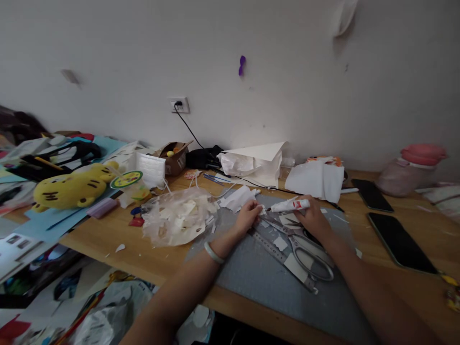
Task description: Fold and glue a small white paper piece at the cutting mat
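Note:
My right hand (313, 218) is closed around a white glue tube (287, 205) with a red mark, its nozzle pointing left toward my other hand. With bent fingers pressed together, my left hand (247, 215) pinches a small white paper piece (263, 209) right at the nozzle tip. Below both hands, a pair of scissors (300, 249) with grey handles lies across a metal ruler (268, 247). Paper scraps (281, 243) are scattered around them on a grey cutting mat (244, 273).
Left of the mat sits a clear plastic bag (176, 215) of paper offcuts. Two phones (400, 242) and a pink-lidded bottle (406, 170) are at the right. Folded white paper (316, 181) stands behind my right hand. A yellow plush toy (72, 186) lies far left.

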Action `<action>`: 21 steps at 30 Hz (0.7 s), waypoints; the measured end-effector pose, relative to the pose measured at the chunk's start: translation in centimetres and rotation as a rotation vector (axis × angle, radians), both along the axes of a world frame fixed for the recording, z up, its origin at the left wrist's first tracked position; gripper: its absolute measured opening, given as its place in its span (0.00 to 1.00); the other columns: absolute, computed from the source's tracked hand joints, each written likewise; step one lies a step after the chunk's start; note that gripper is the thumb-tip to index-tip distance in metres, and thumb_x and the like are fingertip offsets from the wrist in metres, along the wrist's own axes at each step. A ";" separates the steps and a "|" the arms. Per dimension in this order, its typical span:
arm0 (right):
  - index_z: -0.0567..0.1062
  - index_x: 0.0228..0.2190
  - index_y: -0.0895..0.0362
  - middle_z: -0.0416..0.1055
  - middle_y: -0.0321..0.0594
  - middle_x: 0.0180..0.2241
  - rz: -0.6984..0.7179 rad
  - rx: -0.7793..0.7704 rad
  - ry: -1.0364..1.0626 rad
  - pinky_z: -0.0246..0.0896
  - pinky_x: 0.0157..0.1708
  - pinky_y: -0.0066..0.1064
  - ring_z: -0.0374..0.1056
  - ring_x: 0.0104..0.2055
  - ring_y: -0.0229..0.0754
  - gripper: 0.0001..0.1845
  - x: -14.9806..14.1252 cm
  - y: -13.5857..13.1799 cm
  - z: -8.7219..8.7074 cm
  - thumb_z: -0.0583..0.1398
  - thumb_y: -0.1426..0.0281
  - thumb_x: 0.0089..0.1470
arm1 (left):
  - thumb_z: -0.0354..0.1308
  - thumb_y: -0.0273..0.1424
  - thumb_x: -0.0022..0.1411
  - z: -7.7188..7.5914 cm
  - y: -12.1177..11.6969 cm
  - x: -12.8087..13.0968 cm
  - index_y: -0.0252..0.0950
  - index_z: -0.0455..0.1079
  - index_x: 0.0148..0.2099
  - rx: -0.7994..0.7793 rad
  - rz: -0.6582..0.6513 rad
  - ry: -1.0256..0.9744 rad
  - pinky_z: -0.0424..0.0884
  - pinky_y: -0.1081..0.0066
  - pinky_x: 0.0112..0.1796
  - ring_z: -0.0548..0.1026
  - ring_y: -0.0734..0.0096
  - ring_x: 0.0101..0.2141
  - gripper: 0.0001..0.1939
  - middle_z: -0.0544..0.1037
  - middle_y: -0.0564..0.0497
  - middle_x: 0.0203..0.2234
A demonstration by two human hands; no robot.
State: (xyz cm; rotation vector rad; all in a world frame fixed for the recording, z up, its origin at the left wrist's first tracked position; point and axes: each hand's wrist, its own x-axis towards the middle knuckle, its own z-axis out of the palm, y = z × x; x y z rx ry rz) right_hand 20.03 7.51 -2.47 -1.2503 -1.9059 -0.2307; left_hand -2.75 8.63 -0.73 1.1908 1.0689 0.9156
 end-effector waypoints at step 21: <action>0.64 0.34 0.55 0.66 0.45 0.34 -0.048 -0.049 -0.054 0.61 0.42 0.43 0.64 0.39 0.50 0.06 0.2 -0.1 -0.1 0.52 0.67 0.53 | 0.53 0.35 0.54 -0.2 0.1 -0.1 0.38 0.60 0.29 0.030 -0.014 0.013 0.52 0.79 0.15 0.58 0.80 0.12 0.07 0.61 0.61 0.11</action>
